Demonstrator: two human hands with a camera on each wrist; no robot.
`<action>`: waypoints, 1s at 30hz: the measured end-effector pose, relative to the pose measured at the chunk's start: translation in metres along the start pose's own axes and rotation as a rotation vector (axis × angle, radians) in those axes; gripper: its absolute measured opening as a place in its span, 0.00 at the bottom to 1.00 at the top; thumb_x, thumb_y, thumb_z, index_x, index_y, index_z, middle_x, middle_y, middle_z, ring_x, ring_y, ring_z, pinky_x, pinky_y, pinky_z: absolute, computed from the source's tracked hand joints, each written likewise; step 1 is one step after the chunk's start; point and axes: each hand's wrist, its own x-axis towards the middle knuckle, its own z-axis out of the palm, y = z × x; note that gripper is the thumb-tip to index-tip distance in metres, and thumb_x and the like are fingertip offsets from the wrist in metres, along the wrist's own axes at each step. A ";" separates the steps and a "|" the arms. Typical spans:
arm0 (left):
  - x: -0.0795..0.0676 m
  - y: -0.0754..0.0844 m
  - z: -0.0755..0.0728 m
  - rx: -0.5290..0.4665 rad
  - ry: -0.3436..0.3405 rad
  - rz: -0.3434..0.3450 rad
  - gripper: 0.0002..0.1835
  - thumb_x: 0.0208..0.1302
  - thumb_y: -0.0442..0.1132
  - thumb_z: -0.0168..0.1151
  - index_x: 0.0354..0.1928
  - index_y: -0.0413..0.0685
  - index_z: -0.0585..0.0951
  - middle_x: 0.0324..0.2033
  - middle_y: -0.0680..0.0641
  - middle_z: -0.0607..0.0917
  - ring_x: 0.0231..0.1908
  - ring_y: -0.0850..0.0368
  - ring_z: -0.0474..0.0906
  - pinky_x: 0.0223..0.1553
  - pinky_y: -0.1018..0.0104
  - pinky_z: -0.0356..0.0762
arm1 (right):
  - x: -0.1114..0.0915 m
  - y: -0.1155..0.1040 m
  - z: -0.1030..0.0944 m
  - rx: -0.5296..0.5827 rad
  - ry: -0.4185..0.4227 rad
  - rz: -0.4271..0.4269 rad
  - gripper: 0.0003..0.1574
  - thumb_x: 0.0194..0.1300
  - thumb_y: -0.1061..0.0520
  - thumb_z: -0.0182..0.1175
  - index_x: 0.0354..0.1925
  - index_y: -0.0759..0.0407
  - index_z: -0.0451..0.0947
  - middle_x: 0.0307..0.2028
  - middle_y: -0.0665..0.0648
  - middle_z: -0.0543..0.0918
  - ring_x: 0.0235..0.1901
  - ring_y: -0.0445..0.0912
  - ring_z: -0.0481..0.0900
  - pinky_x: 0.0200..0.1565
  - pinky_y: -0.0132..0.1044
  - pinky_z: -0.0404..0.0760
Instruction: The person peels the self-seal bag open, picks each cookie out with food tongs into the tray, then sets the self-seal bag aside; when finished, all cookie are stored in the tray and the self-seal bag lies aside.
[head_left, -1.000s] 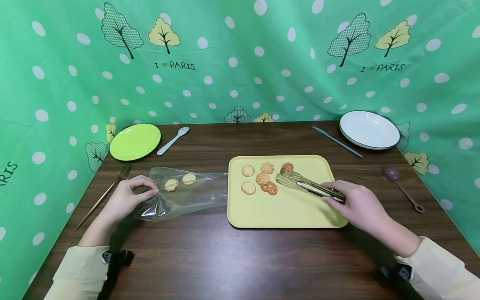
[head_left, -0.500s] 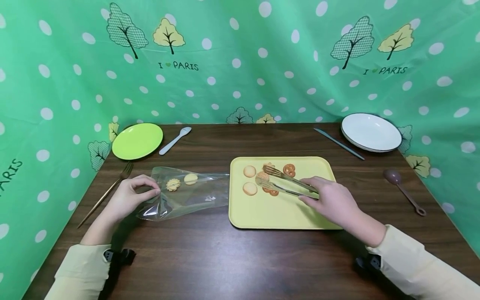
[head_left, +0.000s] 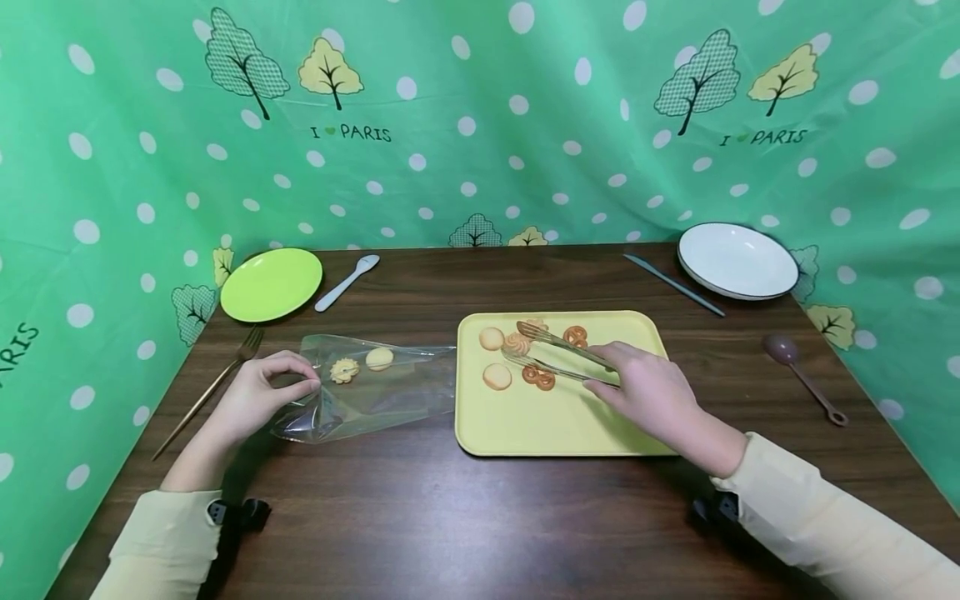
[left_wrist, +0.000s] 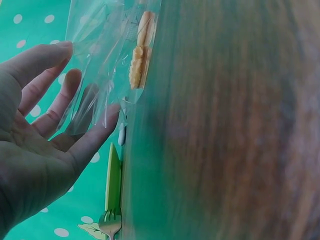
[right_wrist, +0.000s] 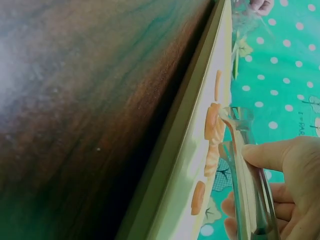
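My left hand (head_left: pixel 258 393) holds the end of a clear plastic bag (head_left: pixel 397 398) lying left of the tray, thumb and fingers at the film. Inside the bag are a flower-shaped cookie (head_left: pixel 344 371) and a round cookie (head_left: pixel 378 359). My right hand (head_left: pixel 656 402) grips metal tongs (head_left: pixel 566 343), whose spread tips straddle a swirl cookie (head_left: pixel 516 344) on the yellow tray (head_left: pixel 555 435). Around it lie two plain round cookies (head_left: pixel 497 377), two pretzel cookies (head_left: pixel 538 378) and another flower-shaped cookie (head_left: pixel 537 322), partly hidden by the tongs.
A green plate (head_left: pixel 272 285), a pale spoon (head_left: pixel 347 283) and a fork (head_left: pixel 210 392) lie at the left. Toward the right are a white dish (head_left: pixel 738 260), a blue-grey knife (head_left: pixel 675 286) and a brown spoon (head_left: pixel 804 379). A green dotted cloth (head_left: pixel 480 125) hangs behind the table.
My right hand has moved left with the tongs, from the back pretzel to the swirl cookie. That cookie and the rear round one have shifted slightly left. The left hand stays put.
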 end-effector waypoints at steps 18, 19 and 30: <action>0.002 -0.016 0.000 -0.001 -0.006 0.004 0.04 0.55 0.35 0.69 0.34 0.50 0.85 0.35 0.50 0.83 0.40 0.66 0.77 0.42 0.69 0.73 | 0.009 -0.002 -0.003 -0.013 -0.074 -0.016 0.27 0.55 0.46 0.69 0.52 0.55 0.80 0.43 0.56 0.85 0.37 0.51 0.84 0.29 0.48 0.78; 0.002 -0.016 0.000 0.003 -0.004 0.002 0.04 0.55 0.35 0.69 0.34 0.50 0.85 0.35 0.50 0.83 0.40 0.66 0.76 0.42 0.70 0.73 | 0.009 -0.001 -0.003 -0.011 -0.079 -0.011 0.28 0.55 0.46 0.69 0.52 0.56 0.80 0.43 0.56 0.85 0.37 0.52 0.84 0.29 0.49 0.78; -0.002 0.014 -0.001 0.003 0.003 -0.001 0.03 0.56 0.32 0.68 0.33 0.43 0.84 0.34 0.48 0.83 0.39 0.69 0.76 0.44 0.69 0.73 | 0.013 -0.003 -0.011 -0.011 -0.136 0.001 0.26 0.57 0.48 0.67 0.52 0.56 0.79 0.46 0.58 0.84 0.41 0.54 0.83 0.30 0.50 0.78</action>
